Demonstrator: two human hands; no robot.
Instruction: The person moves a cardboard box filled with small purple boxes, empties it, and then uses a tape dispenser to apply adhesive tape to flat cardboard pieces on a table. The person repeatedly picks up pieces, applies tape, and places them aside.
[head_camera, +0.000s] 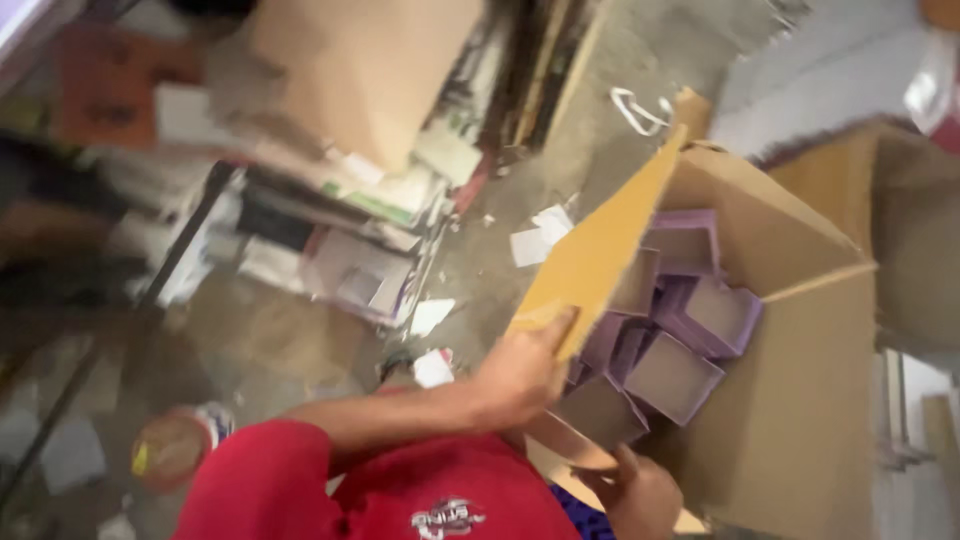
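Cardboard box (790, 400) holds purple boxes (690, 330); left hand (525, 370) grips its flap (600, 250), right hand's (640, 495) grip unclear.

The carton (790, 400) is showing matt brown cardboard — the small purple boxes (690, 330) inside are looking smooth, paper-covered.
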